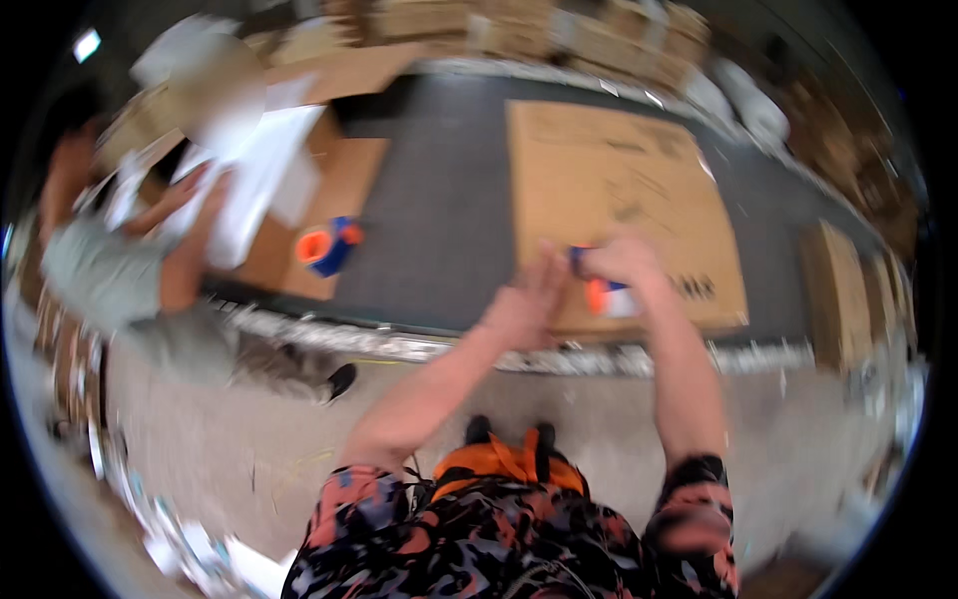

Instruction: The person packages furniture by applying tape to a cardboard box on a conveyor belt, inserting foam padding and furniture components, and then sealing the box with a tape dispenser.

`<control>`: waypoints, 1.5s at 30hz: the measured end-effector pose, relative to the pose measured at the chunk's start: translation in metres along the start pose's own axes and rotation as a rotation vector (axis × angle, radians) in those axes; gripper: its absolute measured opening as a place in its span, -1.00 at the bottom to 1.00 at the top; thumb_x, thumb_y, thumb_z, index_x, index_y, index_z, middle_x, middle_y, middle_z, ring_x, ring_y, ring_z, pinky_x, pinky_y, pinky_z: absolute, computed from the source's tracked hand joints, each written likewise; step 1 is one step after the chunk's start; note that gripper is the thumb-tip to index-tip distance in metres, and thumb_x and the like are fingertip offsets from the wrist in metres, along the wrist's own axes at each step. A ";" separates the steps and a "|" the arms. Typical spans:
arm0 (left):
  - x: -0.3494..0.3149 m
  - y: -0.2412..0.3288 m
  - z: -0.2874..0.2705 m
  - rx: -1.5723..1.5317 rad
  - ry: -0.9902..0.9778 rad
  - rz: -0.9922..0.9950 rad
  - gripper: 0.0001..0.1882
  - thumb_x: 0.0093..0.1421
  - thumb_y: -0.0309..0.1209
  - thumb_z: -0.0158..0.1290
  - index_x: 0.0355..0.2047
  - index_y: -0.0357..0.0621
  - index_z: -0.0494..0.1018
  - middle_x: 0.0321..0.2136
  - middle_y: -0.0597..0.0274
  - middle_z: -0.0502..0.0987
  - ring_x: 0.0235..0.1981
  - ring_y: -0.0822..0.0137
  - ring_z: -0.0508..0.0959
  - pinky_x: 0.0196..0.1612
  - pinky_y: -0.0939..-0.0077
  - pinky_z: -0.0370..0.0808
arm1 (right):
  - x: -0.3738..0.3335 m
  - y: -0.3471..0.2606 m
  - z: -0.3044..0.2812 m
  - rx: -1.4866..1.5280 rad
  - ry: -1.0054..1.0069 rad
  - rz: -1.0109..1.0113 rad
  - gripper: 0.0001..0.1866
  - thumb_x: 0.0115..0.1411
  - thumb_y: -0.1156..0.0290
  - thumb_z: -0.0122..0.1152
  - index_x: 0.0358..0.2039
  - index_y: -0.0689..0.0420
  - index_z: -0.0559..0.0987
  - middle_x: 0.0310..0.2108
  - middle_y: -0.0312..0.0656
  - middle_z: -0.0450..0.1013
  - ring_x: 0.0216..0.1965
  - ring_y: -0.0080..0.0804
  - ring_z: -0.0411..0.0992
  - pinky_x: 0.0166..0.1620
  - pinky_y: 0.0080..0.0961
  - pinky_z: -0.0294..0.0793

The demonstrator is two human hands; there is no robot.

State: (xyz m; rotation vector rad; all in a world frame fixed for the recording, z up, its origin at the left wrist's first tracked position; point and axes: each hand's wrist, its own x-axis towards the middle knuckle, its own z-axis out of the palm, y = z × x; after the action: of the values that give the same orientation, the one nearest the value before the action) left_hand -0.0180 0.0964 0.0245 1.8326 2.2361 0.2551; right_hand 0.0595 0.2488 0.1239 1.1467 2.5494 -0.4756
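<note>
A large closed cardboard box [599, 170] with dark printing lies on the dark work surface in front of me. My right hand [626, 262] grips a blue and orange tape gun [604, 296] over the box's near part. Beside it, my left hand [536, 292] lies with fingers stretched out at the box's near left edge. Both hands are somewhat blurred. Whether tape runs from the tape gun onto the cardboard cannot be made out.
On the left, a co-worker [130, 265] has both hands at white sheeting [264, 160] in an open carton [349, 170]. A second blue and orange tape gun [327, 247] rests on its flap. More boxes [836, 298] stand at the right end, and stacked cartons [519, 25] line the back.
</note>
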 end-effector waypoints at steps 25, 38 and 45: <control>0.013 0.016 0.003 0.515 -0.178 0.275 0.04 0.01 0.04 0.16 0.37 0.20 -0.21 0.36 0.11 -0.10 0.06 -0.57 0.26 0.19 -0.11 0.22 | -0.167 0.218 0.238 1.304 0.392 0.435 -0.40 -0.19 0.44 0.20 0.00 0.12 0.54 -0.42 -0.19 0.53 -0.42 -0.50 0.46 -0.30 -0.53 0.46; 0.010 0.011 0.006 0.588 -0.145 0.326 -0.08 -0.02 0.06 0.18 0.31 0.16 0.07 0.33 0.03 0.01 0.01 -0.62 0.28 0.02 -0.17 0.40 | -0.025 0.460 0.052 1.767 0.406 0.089 -0.59 -0.19 0.43 0.11 -0.24 0.25 0.53 -0.49 -0.32 0.41 -0.62 -0.63 0.29 -0.54 -0.69 0.29; 0.004 0.012 0.010 0.531 -0.102 0.335 -0.07 -0.07 0.08 0.21 0.28 0.13 0.12 0.30 -0.03 0.07 0.01 -0.67 0.25 -0.07 -0.27 0.43 | -0.082 0.392 0.107 1.538 0.099 0.034 -0.57 -0.24 0.49 0.17 -0.26 0.33 0.54 -0.34 -0.08 0.52 -0.36 -0.48 0.44 -0.21 -0.59 0.41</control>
State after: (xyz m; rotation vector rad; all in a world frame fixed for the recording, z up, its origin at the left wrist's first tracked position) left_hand -0.0048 0.1027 0.0179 2.4189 2.0448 -0.4113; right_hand 0.4245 0.3954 -0.0066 1.5034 1.8996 -2.6027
